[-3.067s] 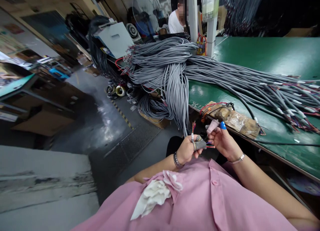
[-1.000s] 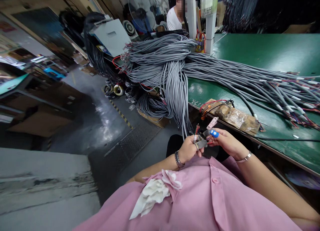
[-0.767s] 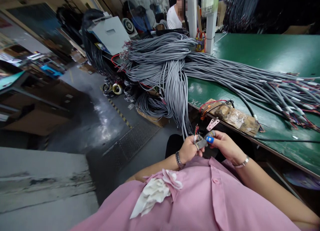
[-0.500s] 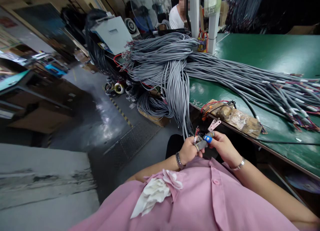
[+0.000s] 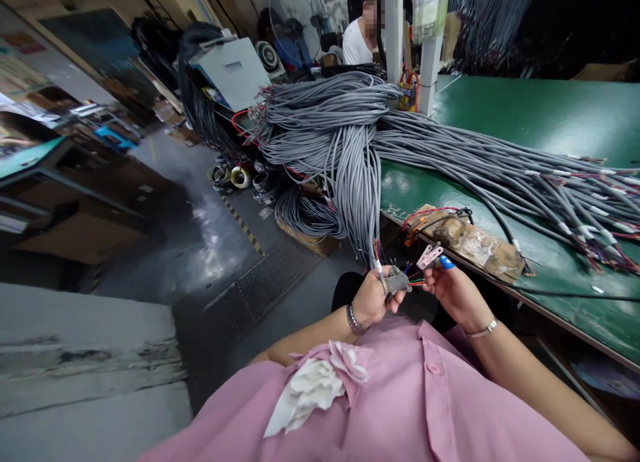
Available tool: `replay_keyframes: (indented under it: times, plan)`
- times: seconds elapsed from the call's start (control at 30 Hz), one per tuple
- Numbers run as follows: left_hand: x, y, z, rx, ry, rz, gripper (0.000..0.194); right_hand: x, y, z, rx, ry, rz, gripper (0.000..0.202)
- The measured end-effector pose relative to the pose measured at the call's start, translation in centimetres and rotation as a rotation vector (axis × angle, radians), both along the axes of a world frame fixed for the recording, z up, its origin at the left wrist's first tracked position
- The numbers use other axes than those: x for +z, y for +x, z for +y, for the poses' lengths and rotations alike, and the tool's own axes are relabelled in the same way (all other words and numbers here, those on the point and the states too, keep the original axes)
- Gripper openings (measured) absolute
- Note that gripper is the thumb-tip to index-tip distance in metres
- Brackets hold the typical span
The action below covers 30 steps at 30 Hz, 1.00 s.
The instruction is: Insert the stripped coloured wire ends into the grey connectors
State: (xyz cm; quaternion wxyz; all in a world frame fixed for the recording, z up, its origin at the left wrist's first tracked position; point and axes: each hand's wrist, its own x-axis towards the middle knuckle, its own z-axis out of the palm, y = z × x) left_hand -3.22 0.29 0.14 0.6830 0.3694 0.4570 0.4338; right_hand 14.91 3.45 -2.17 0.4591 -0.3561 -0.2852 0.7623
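Note:
In front of my body, my left hand (image 5: 374, 297) is closed around the end of a grey cable (image 5: 379, 259), its thumb wrapped in a grey cover. Thin coloured wires (image 5: 416, 282), red and green among them, stretch from there to my right hand (image 5: 457, 294). That hand pinches the wires between its fingertips, and blue tape (image 5: 447, 262) covers one of its digits. A pink clip (image 5: 430, 256) is close by the right fingertips, at the bench edge. The rest of the held cable merges with a hanging bundle of grey cables (image 5: 357, 189).
The green bench (image 5: 510, 102) carries long grey cables (image 5: 460, 142) with stripped ends at right. A worn wooden block (image 5: 477, 245) lies by its near edge. Behind stand a white post (image 5: 429, 75), a fan (image 5: 295, 25) and a seated person (image 5: 357, 42). Cable coils (image 5: 310, 212) sit low on the left.
My hands, close together before, have drawn apart; the right one moved to the right with wires at its fingertips. Coloured wires now show between them. The view shifted slightly.

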Motion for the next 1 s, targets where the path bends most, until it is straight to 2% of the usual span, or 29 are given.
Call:
replay_keyframes:
  times: [0.1,0.27,0.37,0.67,1.0]
  plan:
    - [0.7,0.1,0.6,-0.097,-0.050,-0.047,0.033,0.5,0.4,1.1,0.048,-0.033,0.040,0.047]
    - [1.2,0.9,1.5,-0.199,-0.082,-0.125,0.030,1.9,-0.5,1.3,0.047,0.042,0.024,0.037]
    - [1.0,1.2,1.9,-0.187,-0.110,-0.129,0.030,2.0,-0.9,1.1,0.004,0.036,0.039,0.036]
    - [-0.4,1.1,2.0,-0.146,-0.111,-0.140,0.026,0.8,-1.3,1.4,-0.095,0.076,0.000,0.035]
    - [-0.3,1.1,1.9,-0.117,-0.122,-0.188,0.022,0.8,-1.3,1.4,-0.100,0.063,0.055,0.032]
